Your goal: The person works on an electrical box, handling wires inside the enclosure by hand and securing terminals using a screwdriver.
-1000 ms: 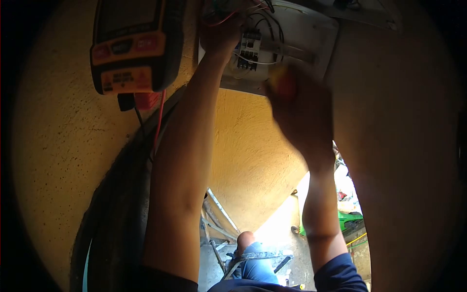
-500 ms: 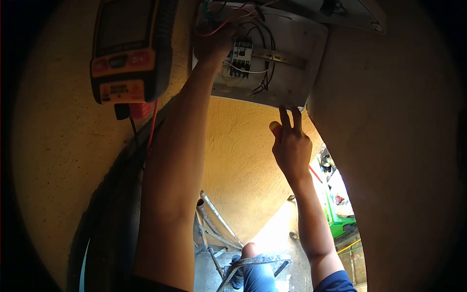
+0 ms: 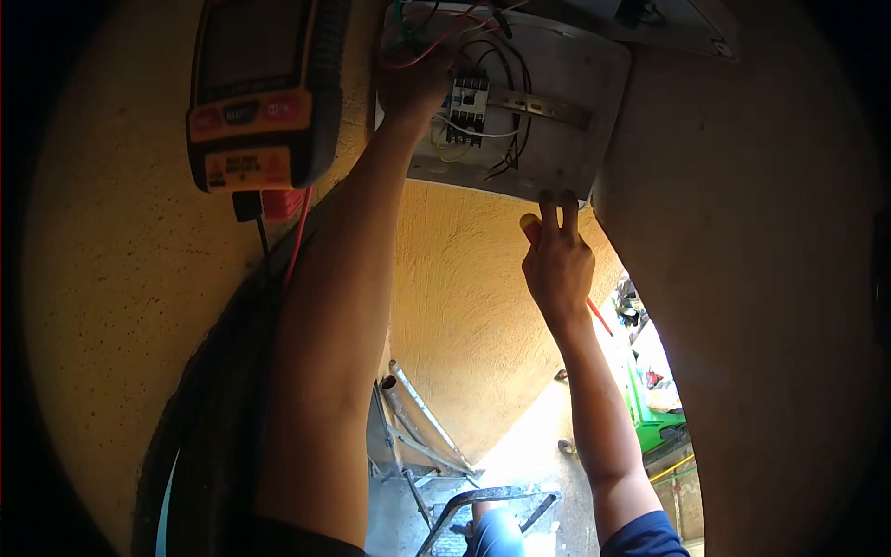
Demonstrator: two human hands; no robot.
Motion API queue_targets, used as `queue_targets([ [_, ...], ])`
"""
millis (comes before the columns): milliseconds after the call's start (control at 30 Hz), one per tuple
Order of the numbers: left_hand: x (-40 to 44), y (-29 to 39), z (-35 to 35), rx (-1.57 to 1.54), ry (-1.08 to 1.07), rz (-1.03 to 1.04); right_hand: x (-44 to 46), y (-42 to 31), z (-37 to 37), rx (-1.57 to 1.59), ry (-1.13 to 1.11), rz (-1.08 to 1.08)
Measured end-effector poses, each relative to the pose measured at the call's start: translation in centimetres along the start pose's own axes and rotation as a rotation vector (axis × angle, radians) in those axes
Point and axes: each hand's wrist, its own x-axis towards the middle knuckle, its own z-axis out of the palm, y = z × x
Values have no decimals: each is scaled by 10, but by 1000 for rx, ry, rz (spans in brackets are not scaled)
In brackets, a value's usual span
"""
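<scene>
My left hand (image 3: pixel 415 85) reaches into the upper left of an open electrical box (image 3: pixel 571 153) on the wall, among red, green and white wires. Shadow hides its fingers. Right beside it, a contactor (image 3: pixel 469 97) sits on a metal rail (image 3: pixel 548 109), with black and white wires around it. My right hand (image 3: pixel 559 269) is at the lower right edge of the box, two fingers raised against that edge. A slim tool, probably a screwdriver (image 3: pixel 532 230), is gripped in it; a yellowish tip shows by the thumb and a red shaft sticks out past the wrist.
An orange and black multimeter (image 3: pixel 246 121) hangs at the upper left, black and red leads below it. The box's cover (image 3: pixel 682 32) juts out at the upper right. Metal pipes (image 3: pixel 422 408) and a metal frame (image 3: pixel 455 506) stand below, near a person's knee (image 3: pixel 492 529).
The view has shifted slightly, so box and multimeter appear a little further right. My right hand has turned slightly, showing more of the red tool. My left hand stays in the box.
</scene>
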Motion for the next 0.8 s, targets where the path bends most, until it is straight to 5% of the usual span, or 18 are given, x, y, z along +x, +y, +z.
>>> queue_targets([
  [233, -10, 12, -4, 53, -32, 256, -2, 3, 1, 34, -23, 35],
  [800, -12, 14, -11, 12, -103, 225, -4, 0, 2, 62, 14, 38],
])
